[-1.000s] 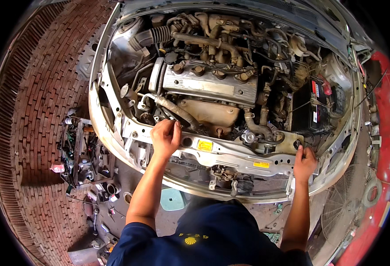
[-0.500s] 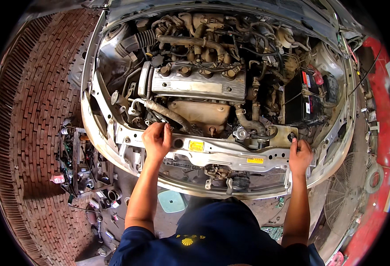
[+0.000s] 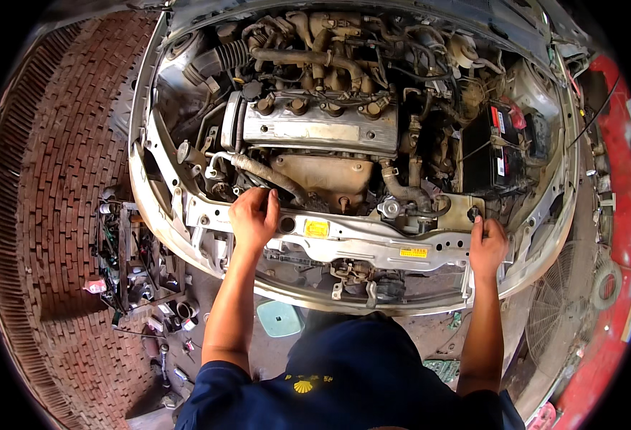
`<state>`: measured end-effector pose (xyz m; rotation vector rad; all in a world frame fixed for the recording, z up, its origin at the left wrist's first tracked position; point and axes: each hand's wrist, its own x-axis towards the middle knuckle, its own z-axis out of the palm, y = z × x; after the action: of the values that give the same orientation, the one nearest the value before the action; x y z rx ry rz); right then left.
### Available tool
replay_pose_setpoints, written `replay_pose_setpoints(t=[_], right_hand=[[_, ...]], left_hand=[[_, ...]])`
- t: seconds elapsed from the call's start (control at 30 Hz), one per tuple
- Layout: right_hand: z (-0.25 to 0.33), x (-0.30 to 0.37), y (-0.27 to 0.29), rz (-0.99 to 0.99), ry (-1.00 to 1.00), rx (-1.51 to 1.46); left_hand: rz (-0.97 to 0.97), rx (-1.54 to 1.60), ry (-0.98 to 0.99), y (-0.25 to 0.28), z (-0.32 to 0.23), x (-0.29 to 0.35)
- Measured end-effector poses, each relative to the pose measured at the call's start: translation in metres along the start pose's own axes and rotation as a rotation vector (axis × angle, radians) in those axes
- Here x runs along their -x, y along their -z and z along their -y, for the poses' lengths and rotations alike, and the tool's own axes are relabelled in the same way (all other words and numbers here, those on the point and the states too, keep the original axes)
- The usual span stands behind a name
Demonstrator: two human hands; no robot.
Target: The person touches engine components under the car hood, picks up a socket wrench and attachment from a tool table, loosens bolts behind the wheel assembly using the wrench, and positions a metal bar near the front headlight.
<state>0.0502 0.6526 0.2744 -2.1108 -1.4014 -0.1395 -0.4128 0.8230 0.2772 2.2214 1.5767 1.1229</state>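
Note:
My left hand (image 3: pixel 253 218) is closed over the left part of the silver front crossmember (image 3: pixel 373 247) of a car's open engine bay, thumb pointing forward. At the crossmember's right end, my right hand (image 3: pixel 488 245) is also closed, thumb up, just below a small black cap (image 3: pixel 473 213). The undersides of both grips are hidden. Behind the crossmember, between the hands, sits a round metal radiator cap (image 3: pixel 389 208) beside a dusty hose (image 3: pixel 403 188). A ribbed hose (image 3: pixel 267 173) runs just beyond my left hand.
The engine's metal cover (image 3: pixel 312 130) lies further back, with a black battery (image 3: pixel 489 154) to its right. A pale blue stool (image 3: pixel 280 319) stands below the bumper. A cluttered parts rack (image 3: pixel 125 251) is at left, and a round wire fan guard (image 3: pixel 556 308) at right.
The whole view has shifted slightly, so the crossmember and both hands appear a little higher. Both hands keep the same places on the car.

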Motion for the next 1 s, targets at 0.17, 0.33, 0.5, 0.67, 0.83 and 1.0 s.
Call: replay_pose_setpoints(t=[0.17, 0.33, 0.5, 0.67, 0.83, 1.0], right_hand=[[0.000, -0.001, 0.000, 0.004, -0.004, 0.012], [-0.002, -0.001, -0.002, 0.011, -0.013, 0.010], [-0.002, -0.002, -0.004, 0.006, -0.007, 0.003], [-0.005, -0.002, -0.004, 0.008, -0.002, 0.003], [-0.004, -0.001, -0.003, 0.007, -0.003, 0.003], [-0.004, 0.000, -0.003, -0.003, 0.008, -0.015]], left_hand=[[-0.003, 0.042, 0.030, 0.000, 0.001, 0.001], [-0.095, 0.118, -0.007, 0.004, 0.002, 0.008], [-0.123, 0.141, 0.002, 0.003, 0.007, 0.011], [-0.135, 0.166, -0.025, 0.003, 0.006, 0.011], [-0.075, 0.116, 0.016, 0.007, 0.009, 0.014], [-0.072, 0.098, -0.001, 0.007, 0.008, 0.012]])
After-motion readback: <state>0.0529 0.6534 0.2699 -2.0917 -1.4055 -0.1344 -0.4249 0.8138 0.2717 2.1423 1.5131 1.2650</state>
